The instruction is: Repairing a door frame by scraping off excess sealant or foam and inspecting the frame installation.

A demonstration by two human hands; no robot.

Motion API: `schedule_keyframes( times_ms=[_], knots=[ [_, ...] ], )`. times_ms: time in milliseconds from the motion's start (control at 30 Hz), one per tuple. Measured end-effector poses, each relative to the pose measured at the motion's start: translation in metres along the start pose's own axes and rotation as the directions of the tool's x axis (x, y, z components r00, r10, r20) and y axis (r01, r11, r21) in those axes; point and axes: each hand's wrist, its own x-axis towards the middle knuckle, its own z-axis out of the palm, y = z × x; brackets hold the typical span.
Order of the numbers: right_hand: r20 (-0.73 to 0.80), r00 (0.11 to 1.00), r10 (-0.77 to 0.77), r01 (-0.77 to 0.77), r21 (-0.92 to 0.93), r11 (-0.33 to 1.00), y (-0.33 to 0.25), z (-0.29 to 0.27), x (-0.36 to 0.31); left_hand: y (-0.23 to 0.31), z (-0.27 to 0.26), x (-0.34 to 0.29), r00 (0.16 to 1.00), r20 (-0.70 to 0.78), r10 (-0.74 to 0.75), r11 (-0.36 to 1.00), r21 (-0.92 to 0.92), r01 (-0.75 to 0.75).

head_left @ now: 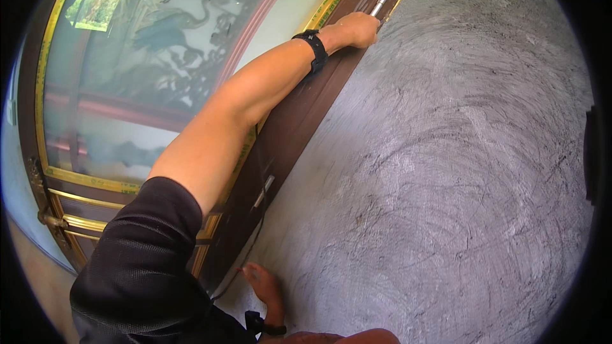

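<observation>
Both my hands are up against a brown door frame beside a grey plastered wall.

From here I see the rough grey wall (446,153) filling the right side, then the glass door panel (146,70) with its bird picture on the left, and the brown door frame (299,121) between them. My left hand (358,29) is clamped on a silver hinge pin (381,2) near the frame's top end. My right hand (264,286) rests flat, fingers apart, on the wall by the frame's lower end.

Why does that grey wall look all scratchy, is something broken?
Nothing looks broken. The grey wall is rough with swirly marks all over, evenly spread. The left hand rests on the brown door frame near a metal hinge.
</observation>
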Motion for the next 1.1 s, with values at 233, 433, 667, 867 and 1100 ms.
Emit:
schedule_keyframes(
  times_ms=[233,433,667,867,1100],
  knots=[
    [-0.148,0.985,-0.088,0.088,-0.006,0.996,-0.006,-0.002,-0.001,0.000,-0.013,-0.060,1.000,0.003,0.024,1.000,0.020,-0.024],
    [-0.188,0.982,-0.008,0.020,0.058,0.998,-0.011,0.004,-0.010,0.033,-0.025,-0.239,0.971,-0.235,-0.038,0.902,-0.427,-0.068],
    [-0.182,0.983,0.035,-0.025,0.054,0.998,-0.031,-0.003,-0.010,0.033,-0.056,-0.485,0.885,0.338,-0.320,0.727,-0.511,0.459],
    [-0.266,0.961,0.075,-0.075,0.010,0.997,-0.024,0.000,-0.013,0.029,-0.111,-0.609,0.618,0.653,-0.438,0.647,-0.249,0.721],
    [-0.189,0.982,0.019,-0.055,-0.189,0.980,-0.017,0.058,-0.038,0.038,-0.190,-0.740,0.373,0.795,-0.478,0.508,-0.097,0.856]
  ],
)
